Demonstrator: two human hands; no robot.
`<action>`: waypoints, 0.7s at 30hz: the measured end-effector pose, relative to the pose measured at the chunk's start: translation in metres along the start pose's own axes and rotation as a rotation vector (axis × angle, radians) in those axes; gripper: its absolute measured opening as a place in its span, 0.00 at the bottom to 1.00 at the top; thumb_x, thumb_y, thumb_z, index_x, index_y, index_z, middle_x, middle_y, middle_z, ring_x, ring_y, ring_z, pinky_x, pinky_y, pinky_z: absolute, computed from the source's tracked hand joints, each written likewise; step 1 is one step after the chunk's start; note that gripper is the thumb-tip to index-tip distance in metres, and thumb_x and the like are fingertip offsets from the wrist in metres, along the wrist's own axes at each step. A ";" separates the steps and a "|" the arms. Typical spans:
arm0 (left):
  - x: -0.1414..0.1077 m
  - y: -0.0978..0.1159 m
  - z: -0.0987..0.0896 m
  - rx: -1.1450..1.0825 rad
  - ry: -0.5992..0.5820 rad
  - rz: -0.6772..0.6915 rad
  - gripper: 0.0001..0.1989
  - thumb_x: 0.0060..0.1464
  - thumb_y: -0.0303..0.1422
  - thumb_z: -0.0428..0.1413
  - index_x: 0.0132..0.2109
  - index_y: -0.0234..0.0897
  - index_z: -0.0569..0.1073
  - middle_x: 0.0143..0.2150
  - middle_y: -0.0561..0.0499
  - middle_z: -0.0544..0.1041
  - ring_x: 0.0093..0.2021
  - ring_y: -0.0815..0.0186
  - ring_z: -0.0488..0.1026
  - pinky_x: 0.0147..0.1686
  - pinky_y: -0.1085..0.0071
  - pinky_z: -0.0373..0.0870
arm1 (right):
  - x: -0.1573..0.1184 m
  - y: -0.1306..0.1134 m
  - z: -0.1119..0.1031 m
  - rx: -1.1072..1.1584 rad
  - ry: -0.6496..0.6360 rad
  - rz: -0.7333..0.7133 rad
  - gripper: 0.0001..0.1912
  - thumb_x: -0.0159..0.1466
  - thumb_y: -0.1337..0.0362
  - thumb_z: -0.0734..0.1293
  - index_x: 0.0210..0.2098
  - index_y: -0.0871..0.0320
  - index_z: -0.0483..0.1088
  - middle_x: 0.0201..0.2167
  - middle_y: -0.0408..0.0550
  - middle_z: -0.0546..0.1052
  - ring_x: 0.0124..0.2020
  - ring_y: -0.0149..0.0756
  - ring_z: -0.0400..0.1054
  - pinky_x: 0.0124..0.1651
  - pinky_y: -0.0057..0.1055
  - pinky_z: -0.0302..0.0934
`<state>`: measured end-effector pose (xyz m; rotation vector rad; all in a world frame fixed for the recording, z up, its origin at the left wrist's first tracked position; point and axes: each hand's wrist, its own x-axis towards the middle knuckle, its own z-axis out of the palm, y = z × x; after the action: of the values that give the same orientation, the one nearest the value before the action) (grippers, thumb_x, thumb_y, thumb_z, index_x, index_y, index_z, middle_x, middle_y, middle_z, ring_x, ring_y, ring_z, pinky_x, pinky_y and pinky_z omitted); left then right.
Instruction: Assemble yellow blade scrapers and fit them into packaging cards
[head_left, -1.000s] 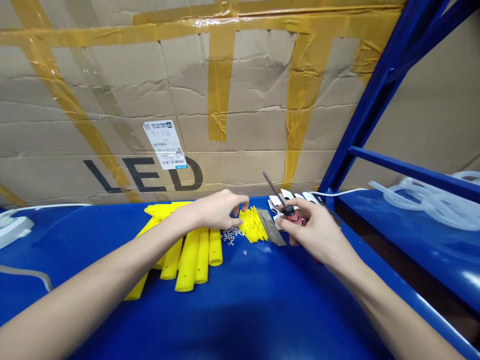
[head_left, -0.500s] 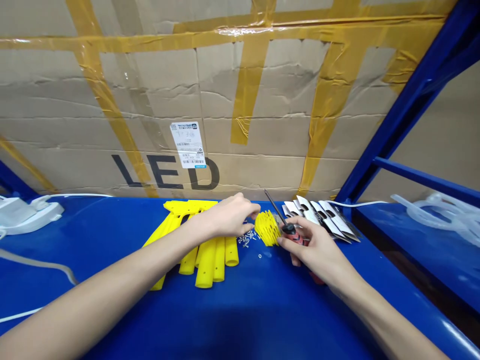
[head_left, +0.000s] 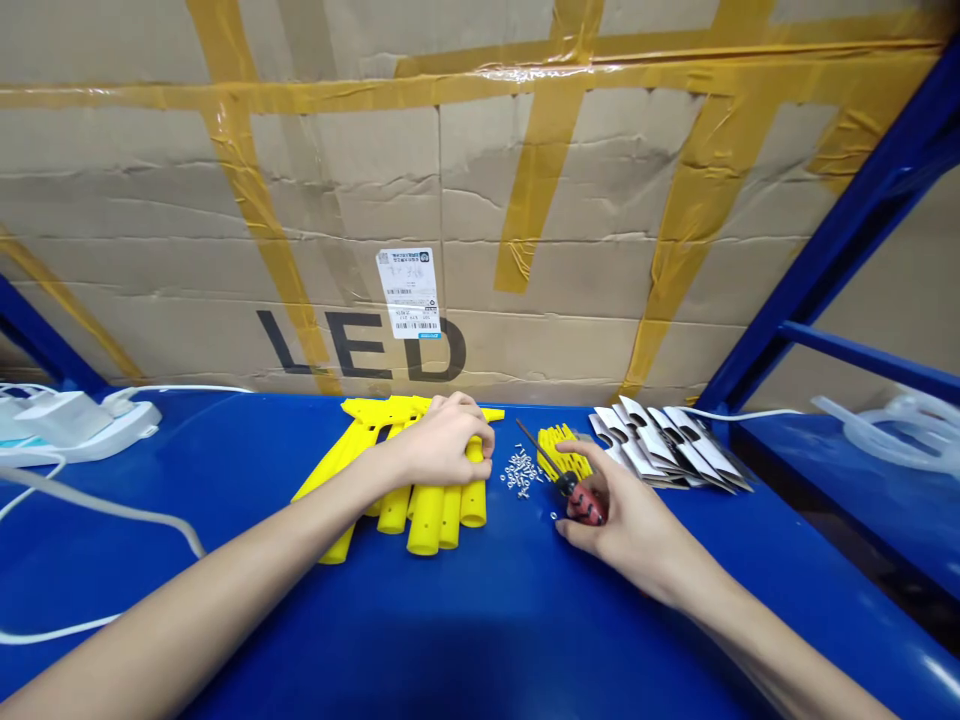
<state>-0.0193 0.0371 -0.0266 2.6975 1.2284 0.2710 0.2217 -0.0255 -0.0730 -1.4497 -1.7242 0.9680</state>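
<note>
My left hand [head_left: 448, 442] is closed round the top of one yellow tubular part [head_left: 474, 500], at the right end of a pile of yellow parts [head_left: 425, 520]. In my right hand [head_left: 626, 510] lies a screwdriver [head_left: 585, 502] with a red and black handle, its shaft pointing up and left. Small screws and nuts [head_left: 521, 472] are scattered between the hands. Behind the screwdriver sits a row of thin yellow pieces [head_left: 566, 458], partly hidden by the shaft and fingers. A single small nut [head_left: 553, 516] lies near my right thumb.
Folded white cards [head_left: 667, 445] lie at the back right of the blue table [head_left: 465, 640]. A large taped cardboard box [head_left: 360, 210] stands behind. White power strips and cables [head_left: 82, 425] are at the left. A blue metal frame [head_left: 817, 250] rises at the right.
My left hand has moved left from beside the screws and thin yellow pieces to the yellow tubular parts. My right hand still has the screwdriver, its fingers more spread. The view has shifted slightly left.
</note>
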 end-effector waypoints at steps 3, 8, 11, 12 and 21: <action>-0.001 -0.009 -0.001 -0.021 0.009 0.018 0.06 0.53 0.36 0.59 0.34 0.40 0.79 0.40 0.48 0.80 0.55 0.52 0.66 0.56 0.52 0.60 | 0.003 -0.001 0.006 -0.072 -0.020 -0.012 0.36 0.54 0.65 0.67 0.62 0.56 0.61 0.24 0.38 0.70 0.25 0.36 0.64 0.33 0.34 0.62; -0.002 -0.015 0.000 -0.026 0.032 0.046 0.08 0.57 0.37 0.58 0.34 0.40 0.80 0.40 0.47 0.80 0.55 0.52 0.67 0.57 0.51 0.62 | 0.011 -0.012 0.018 -0.253 0.070 -0.120 0.33 0.57 0.67 0.65 0.63 0.59 0.61 0.21 0.37 0.68 0.24 0.37 0.65 0.33 0.35 0.62; -0.005 -0.013 -0.003 -0.026 0.080 0.055 0.12 0.62 0.40 0.55 0.38 0.39 0.80 0.43 0.45 0.79 0.55 0.53 0.67 0.57 0.52 0.63 | 0.016 -0.017 0.025 -0.314 0.128 -0.157 0.34 0.57 0.69 0.64 0.64 0.58 0.60 0.21 0.38 0.70 0.24 0.38 0.66 0.35 0.36 0.62; -0.007 -0.011 -0.005 -0.031 0.111 0.060 0.14 0.64 0.41 0.53 0.40 0.38 0.80 0.44 0.45 0.78 0.55 0.54 0.67 0.57 0.53 0.64 | 0.018 -0.018 0.025 -0.306 0.142 -0.162 0.35 0.57 0.69 0.64 0.64 0.57 0.60 0.21 0.38 0.71 0.24 0.38 0.67 0.35 0.36 0.62; -0.082 -0.003 -0.014 0.046 0.190 0.039 0.25 0.63 0.52 0.53 0.61 0.47 0.72 0.66 0.45 0.67 0.68 0.50 0.57 0.65 0.44 0.58 | 0.006 -0.026 0.017 0.084 -0.018 0.038 0.25 0.63 0.58 0.63 0.59 0.49 0.58 0.27 0.40 0.75 0.23 0.40 0.75 0.28 0.35 0.67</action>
<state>-0.0780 -0.0222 -0.0218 2.7916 1.2448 0.5209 0.1938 -0.0243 -0.0584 -1.4285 -1.6538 1.0638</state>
